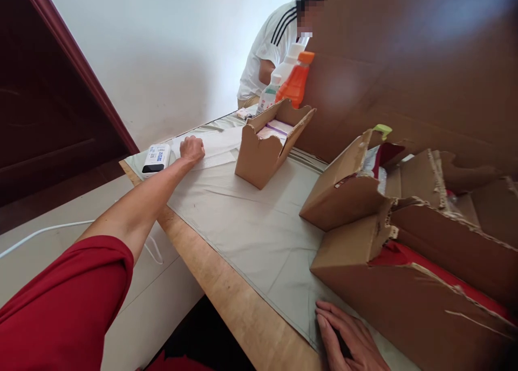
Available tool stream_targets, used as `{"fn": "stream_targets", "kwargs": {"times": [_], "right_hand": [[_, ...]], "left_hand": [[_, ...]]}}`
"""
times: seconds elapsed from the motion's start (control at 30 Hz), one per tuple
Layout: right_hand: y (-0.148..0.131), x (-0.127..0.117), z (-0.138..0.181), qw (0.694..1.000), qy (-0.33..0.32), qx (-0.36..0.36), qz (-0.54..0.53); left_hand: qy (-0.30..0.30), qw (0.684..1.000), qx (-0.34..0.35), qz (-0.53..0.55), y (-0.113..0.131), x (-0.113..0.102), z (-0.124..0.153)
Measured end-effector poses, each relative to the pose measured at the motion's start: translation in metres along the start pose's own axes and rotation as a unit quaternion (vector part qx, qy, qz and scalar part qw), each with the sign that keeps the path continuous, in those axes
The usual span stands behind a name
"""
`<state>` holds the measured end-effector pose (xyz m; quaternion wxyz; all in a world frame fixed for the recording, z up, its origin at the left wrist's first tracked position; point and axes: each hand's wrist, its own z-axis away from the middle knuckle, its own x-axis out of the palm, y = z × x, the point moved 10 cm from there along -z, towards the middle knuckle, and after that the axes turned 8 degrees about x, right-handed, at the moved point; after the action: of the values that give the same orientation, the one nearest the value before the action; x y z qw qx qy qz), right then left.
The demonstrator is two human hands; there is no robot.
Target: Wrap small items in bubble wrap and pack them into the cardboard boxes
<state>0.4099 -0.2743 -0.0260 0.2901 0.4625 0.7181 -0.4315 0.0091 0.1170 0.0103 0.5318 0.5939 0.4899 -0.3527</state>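
Head view shows white paper (214, 152) at the table's far end, under the closed left hand (191, 148), beside a small white device (156, 159). Right hand (348, 338) lies open and flat on the grey cloth (251, 231), near a torn cardboard box (404, 284).

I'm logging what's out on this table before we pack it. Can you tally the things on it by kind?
Torn brown cardboard boxes: 3 (small open one, middle one, large near one)
Plastic bottles: 3 (orange bottle, tall white bottle, small clear bottle)
White handheld device with a dark end: 1
Total: 7
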Motion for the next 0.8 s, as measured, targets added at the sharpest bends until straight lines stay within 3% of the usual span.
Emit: {"fn": "stream_targets", "kwargs": {"times": [0.17, 0.27, 0.37, 0.43, 0.57, 0.63, 0.73, 0.8], "right_hand": [[0.003, -0.001, -0.001, 0.999, 0.027, 0.012, -0.018], [0.008, -0.003, -0.003, 0.996, 0.01, 0.068, -0.055], [0.008, 0.001, -0.006, 0.978, -0.052, 0.149, -0.134], [-0.004, 0.011, -0.008, 0.954, -0.115, 0.184, -0.206], [-0.042, 0.043, -0.016, 0.879, -0.23, 0.192, -0.37], [-0.051, 0.057, -0.02, 0.846, -0.252, 0.21, -0.42], [-0.043, 0.063, -0.024, 0.817, -0.226, 0.269, -0.457], [-0.026, 0.056, -0.026, 0.813, -0.178, 0.318, -0.454]], "left_hand": [[0.056, 0.998, -0.001, 0.04, 0.027, -0.051, 0.024], [0.038, 0.995, 0.018, 0.092, 0.049, -0.067, 0.067], [-0.005, 0.983, 0.059, 0.171, 0.077, -0.062, 0.135], [-0.067, 0.962, 0.095, 0.248, 0.101, -0.042, 0.185], [-0.176, 0.899, 0.135, 0.377, 0.147, 0.001, 0.272], [-0.237, 0.841, 0.129, 0.47, 0.167, 0.019, 0.303], [-0.337, 0.716, 0.084, 0.606, 0.189, 0.033, 0.337], [-0.378, 0.675, 0.079, 0.629, 0.195, 0.032, 0.351]]}}
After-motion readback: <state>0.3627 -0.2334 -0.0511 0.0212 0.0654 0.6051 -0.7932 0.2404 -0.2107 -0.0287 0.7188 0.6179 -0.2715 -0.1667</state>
